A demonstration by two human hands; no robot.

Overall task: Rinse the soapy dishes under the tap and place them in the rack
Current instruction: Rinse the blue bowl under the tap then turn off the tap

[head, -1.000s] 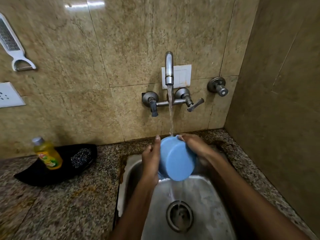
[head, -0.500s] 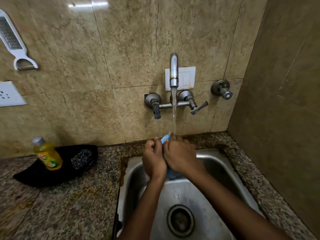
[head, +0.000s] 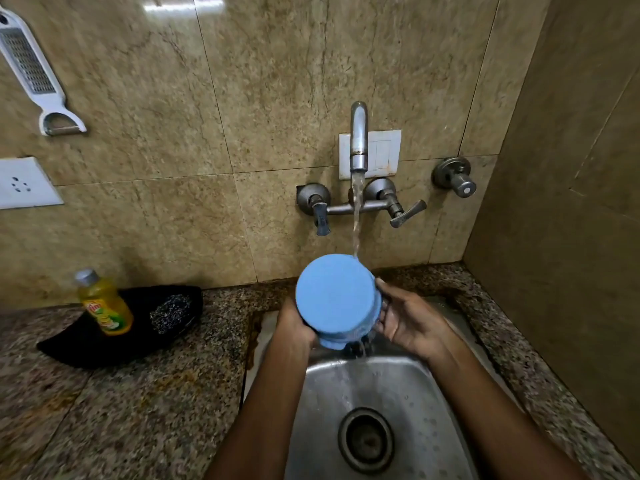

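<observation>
cup [head: 334, 299] under tap [head: 358, 136], above sink [head: 398, 386], bottle [head: 104, 303] left

Sink basin [head: 408, 403] open below. Tap spout [head: 358, 136] and stream block overhead. Right wall [head: 561, 202] close. Left tabletop [head: 138, 393] free past bottle [head: 104, 303] and black cloth [head: 138, 327].
</observation>
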